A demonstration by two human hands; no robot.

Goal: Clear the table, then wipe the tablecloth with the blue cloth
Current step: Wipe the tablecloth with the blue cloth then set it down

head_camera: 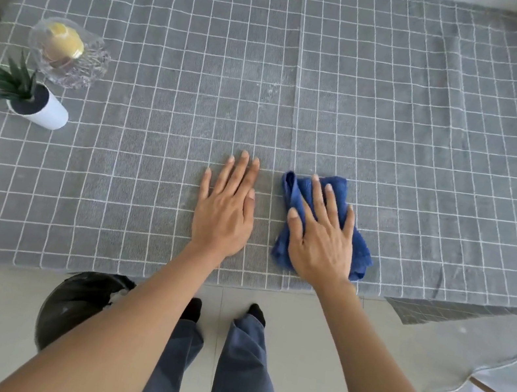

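Blue cloth (295,195) | under right grip (320,238), pressed flat-palmed on tablecloth (173,42) | left grip (225,210) splayed beside

The tablecloth (176,26) is grey with a grid of thin white lines. The cloth (298,196) is deep blue. The small pot (52,114) is white, with a green spiky plant (8,79) in dark soil. The glass dish (67,55) is clear, with something yellow inside. The trousers (239,375) are grey-blue, the bag (76,302) on the floor black
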